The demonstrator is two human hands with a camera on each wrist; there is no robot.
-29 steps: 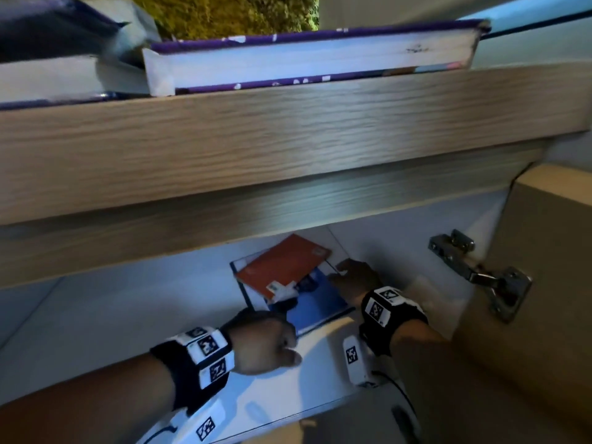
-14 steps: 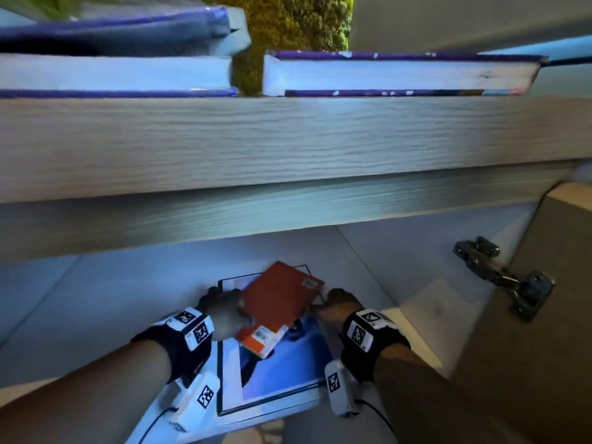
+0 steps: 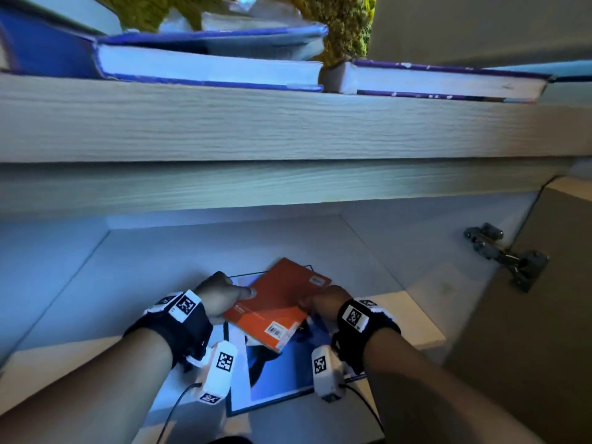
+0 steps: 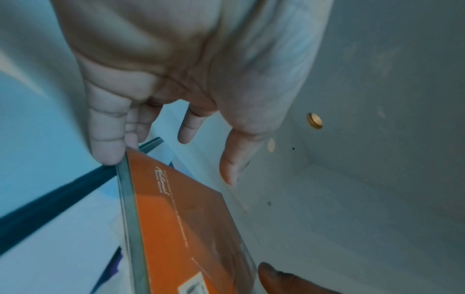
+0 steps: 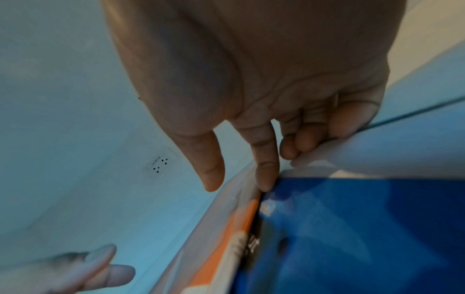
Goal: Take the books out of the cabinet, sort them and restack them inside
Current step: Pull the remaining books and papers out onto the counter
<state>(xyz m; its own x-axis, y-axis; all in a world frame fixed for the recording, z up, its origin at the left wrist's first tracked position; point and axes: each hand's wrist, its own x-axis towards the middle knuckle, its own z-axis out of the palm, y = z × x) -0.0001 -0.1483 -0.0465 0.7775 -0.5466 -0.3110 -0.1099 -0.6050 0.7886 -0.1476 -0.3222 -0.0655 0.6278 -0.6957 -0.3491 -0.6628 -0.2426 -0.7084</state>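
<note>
The left hand (image 3: 221, 294) grips the left edge of an orange book (image 3: 278, 304), thumb laid flat on the cover and fingers curled under; the left wrist view shows the fingertips (image 4: 107, 151) against that edge. That orange book lies askew on a bigger blue-and-white book (image 3: 278, 376), and both sit on the white floor of the cabinet (image 3: 80, 299), near its front lip, the lower book's near corner jutting past the lip. On the right, the right hand (image 3: 326, 304) pinches the orange book's right edge, fingers tucked between the two covers. So two books are inside, one on the other, with bare white floor to the left and behind them up to the back wall. Farther right the cabinet door (image 3: 528, 315) stands open on a metal hinge (image 3: 504, 256). Up on the wooden top (image 3: 288, 126) lie at least three more books: two blue ones (image 3: 205, 68) stacked at left, and a purple one (image 3: 445, 83) alone at right.
</note>
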